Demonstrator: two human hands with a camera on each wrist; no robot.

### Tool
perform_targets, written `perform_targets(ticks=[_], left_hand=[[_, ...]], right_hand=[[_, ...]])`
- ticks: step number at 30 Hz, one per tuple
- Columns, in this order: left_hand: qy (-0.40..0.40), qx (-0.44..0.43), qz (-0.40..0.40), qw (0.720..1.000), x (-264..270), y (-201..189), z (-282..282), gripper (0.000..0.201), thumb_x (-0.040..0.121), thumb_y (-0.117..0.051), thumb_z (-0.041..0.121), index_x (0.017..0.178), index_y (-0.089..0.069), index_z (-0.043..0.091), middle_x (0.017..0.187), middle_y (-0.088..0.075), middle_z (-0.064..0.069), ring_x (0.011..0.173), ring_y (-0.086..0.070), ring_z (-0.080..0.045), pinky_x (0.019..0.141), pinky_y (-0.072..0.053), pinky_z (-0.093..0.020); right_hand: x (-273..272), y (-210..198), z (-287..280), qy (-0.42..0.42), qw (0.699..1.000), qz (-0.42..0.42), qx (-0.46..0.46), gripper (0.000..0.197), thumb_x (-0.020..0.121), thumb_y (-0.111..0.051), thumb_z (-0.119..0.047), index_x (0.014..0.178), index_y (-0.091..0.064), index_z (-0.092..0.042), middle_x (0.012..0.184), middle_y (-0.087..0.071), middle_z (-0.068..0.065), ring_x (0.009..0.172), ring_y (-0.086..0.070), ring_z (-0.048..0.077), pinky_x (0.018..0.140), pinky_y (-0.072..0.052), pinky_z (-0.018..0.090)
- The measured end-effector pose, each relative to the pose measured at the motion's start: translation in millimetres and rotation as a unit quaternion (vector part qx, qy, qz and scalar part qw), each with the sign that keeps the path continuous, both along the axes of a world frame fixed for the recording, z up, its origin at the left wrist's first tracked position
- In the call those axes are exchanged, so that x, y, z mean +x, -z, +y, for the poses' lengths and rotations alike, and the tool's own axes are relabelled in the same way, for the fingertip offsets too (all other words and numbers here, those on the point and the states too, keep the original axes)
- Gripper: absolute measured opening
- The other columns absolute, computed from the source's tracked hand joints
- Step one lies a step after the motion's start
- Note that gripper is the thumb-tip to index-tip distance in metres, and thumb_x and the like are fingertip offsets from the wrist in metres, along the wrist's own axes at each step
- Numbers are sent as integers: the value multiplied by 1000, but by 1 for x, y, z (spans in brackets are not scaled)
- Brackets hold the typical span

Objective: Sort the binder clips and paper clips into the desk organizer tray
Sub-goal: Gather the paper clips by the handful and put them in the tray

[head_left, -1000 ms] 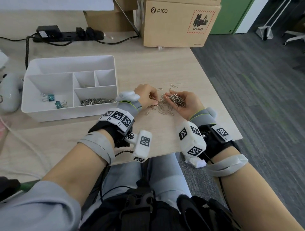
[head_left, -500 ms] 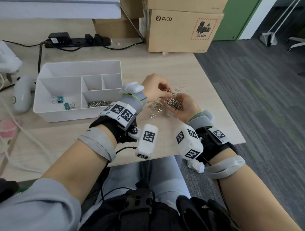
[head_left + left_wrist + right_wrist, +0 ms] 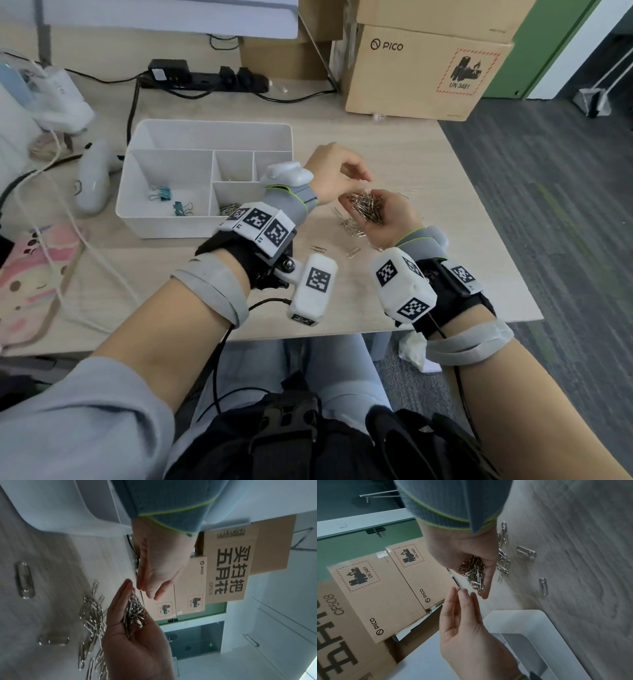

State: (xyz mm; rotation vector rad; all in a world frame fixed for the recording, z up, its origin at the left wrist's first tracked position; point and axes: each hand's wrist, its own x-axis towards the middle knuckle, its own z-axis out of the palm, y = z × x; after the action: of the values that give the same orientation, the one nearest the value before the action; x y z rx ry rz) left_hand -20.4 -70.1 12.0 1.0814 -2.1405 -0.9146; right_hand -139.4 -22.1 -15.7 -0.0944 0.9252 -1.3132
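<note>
While the right hand [image 3: 385, 219] is cupped palm-up above the desk [image 3: 428, 178], it carries a heap of paper clips [image 3: 365, 205] in the hollow of the palm, with the fingers curled loosely round the heap. The left hand [image 3: 334, 176] hangs just above it at 11 o'clock from the heap, fingers relaxed and nearly straight, their tips close to the heap; the wrist views show nothing held in this hand. Loose clips [image 3: 349, 228] lie scattered on the desk under and at 7 o'clock of the right hand, some partly hidden by it. The tray [image 3: 164, 226], white with several compartments, stands at 9 o'clock of the hands, well apart from the heap. Two teal binder clips [image 3: 169, 200] lie in its large left compartment. More silver clips [image 3: 228, 209] lie in the near middle compartment, partly hidden by the left wrist unit. A few small items lie in the small compartment behind it; their kind cannot be told. A cardboard box [image 3: 421, 72] marked PICO stands at 12 o'clock at the far desk edge. A black power strip [image 3: 205, 80] lies at 11 o'clock behind the tray. A white controller [image 3: 91, 181] lies just beside the tray's left wall.
</note>
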Motion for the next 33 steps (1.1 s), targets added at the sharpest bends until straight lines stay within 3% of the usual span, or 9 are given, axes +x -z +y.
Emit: perform_targets(ticks=[4,8,11,13,16,20,25,27,33], left_hand=[[-75,22,74,994,37,5,0,16,79,-61,-2,89,-70,6,75,-65,-4,70,-63,-12,71,-55,-25],[-154,16,119,981,71,10,4,19,82,-55,-4,93,-70,1,78,-67,-6,62,-61,2,70,-56,-20],[-210,13,157,965,99,15,7,25,77,-50,-2,91,-70,2,74,-68,-5,70,-63,-16,79,-57,-36],[-236,18,164,958,111,19,7,29,79,-46,-9,92,-70,1,80,-69,-8,66,-62,-3,79,-57,-31],[-248,-2,148,957,126,20,12,33,79,-43,-13,93,-69,-1,91,-69,-13,61,-59,14,72,-49,-6],[-269,-12,123,955,137,21,15,33,80,-43,-12,93,-70,0,94,-71,-12,79,-62,-5,70,-42,3],[-271,-6,109,956,144,23,18,35,79,-41,-12,94,-70,1,98,-71,-15,86,-62,-14,67,-37,6],[-272,-5,102,957,144,23,19,35,80,-41,-11,95,-70,2,99,-71,-13,87,-61,-13,66,-35,8],[-272,6,102,957,144,23,19,36,82,-40,-10,96,-70,3,101,-71,-14,89,-61,-12,69,-36,8]], right_hand=[[16,-4,-3,-7,999,-41,1,34,98,-31,-8,80,-55,9,70,-63,23,81,-57,35,58,-58,41],[36,-13,-4,-35,999,-36,-13,33,97,-32,-7,79,-55,9,60,-65,23,79,-58,34,55,-58,40],[58,-19,-3,-61,997,-43,-26,31,96,-33,-5,80,-55,10,73,-63,24,80,-58,35,58,-58,42],[70,-23,-2,-78,995,-47,-32,32,96,-34,-4,78,-55,10,67,-64,24,78,-58,35,62,-57,41],[89,-29,-1,-110,992,-47,-32,33,97,-32,-5,78,-55,10,69,-64,25,80,-57,37,64,-57,41],[109,-32,-3,-143,989,-36,-22,28,96,-30,-3,89,-52,11,89,-57,28,85,-58,40,65,-57,41],[123,-32,-8,-182,983,-28,23,36,99,-25,-6,124,-37,16,126,-49,34,126,-44,46,74,-56,41],[125,-33,-10,-179,983,-22,35,42,100,-26,-8,136,-29,13,138,-40,33,126,-43,47,65,-58,42],[124,-37,-12,-201,978,16,54,45,101,-29,-14,140,-23,9,141,-34,33,123,-45,51,81,-55,36]])
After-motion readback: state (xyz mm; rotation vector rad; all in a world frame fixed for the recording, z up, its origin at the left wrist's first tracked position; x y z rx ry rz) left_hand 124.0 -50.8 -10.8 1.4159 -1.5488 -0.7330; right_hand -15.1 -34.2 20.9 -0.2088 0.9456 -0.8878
